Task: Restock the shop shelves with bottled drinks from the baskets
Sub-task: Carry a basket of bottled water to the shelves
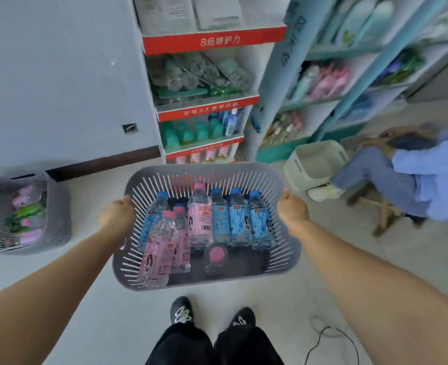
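Note:
I hold a grey slatted basket (pixel 246 171) in front of me, above the floor. My left hand (pixel 117 216) grips its left rim and my right hand (pixel 292 209) grips its right rim. Inside stand several bottled drinks: blue-labelled bottles (pixel 240 222) on the right and pink-labelled bottles (pixel 200 219) at the middle and left, one pink-capped bottle (pixel 216 260) seen from above. Straight ahead is a red-edged shop shelf (pixel 208 109) with green bottles on its lower tier and pink ones at the bottom.
A second grey basket (pixel 59 214) with pink and green bottles sits on the floor at left. A pale empty basket (pixel 315 162) stands by a teal shelf rack (pixel 331 75). A person in blue (pixel 412 175) sits at right. A black cable (pixel 323 338) lies near my feet.

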Motion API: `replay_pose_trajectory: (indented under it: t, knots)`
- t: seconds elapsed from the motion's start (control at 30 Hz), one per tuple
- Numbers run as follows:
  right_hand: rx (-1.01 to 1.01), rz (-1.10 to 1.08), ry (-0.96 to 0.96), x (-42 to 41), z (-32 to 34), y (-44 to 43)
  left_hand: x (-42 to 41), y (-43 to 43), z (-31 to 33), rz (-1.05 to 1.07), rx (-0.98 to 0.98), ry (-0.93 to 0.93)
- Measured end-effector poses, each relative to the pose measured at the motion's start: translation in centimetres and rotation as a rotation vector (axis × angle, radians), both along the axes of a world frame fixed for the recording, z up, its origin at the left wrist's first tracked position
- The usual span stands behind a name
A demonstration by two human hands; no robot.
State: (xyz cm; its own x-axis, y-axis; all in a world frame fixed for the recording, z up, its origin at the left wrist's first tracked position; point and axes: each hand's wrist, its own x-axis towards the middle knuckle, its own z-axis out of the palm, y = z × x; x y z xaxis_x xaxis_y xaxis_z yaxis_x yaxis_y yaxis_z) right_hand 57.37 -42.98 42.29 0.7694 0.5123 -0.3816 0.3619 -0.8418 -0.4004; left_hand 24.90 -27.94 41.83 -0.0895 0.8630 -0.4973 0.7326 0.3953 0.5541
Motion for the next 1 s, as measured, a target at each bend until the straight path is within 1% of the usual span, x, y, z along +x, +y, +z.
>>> replay_pose_trajectory:
  t: [0.1, 0.27, 0.4, 0.5, 0.63, 0.9, 1.0]
  knots:
    - [0.015, -0.121, 0.009, 3.2, -0.2, -5.2, 5.2, -1.3, 0.1, -0.147, 0.014, 0.009]
    - [0.028, -0.280, 0.006, 8.9, 0.1, -14.2, 14.4, -5.0, 0.8, -0.304, 0.071, 0.012]
    - [0.054, -0.392, -0.016, 13.5, 0.9, -21.1, 21.9, -8.7, 0.5, -0.401, 0.070, -0.058]
    - [0.061, -0.486, -0.033, 16.5, 1.5, -26.3, 27.6, -11.8, 0.5, -0.478, 0.062, -0.071]
    - [0.064, -0.655, -0.047, 19.9, 2.2, -32.9, 35.5, -15.7, 1.1, -0.703, 0.094, -0.049]
    - [0.042, -0.971, -0.036, 26.4, 2.3, -44.0, 51.4, -23.9, 1.4, -0.914, 0.077, -0.112]
    - [0.049, -1.086, -0.036, 28.6, 2.2, -47.6, 57.1, -27.0, 1.0, -1.038, 0.079, -0.112]
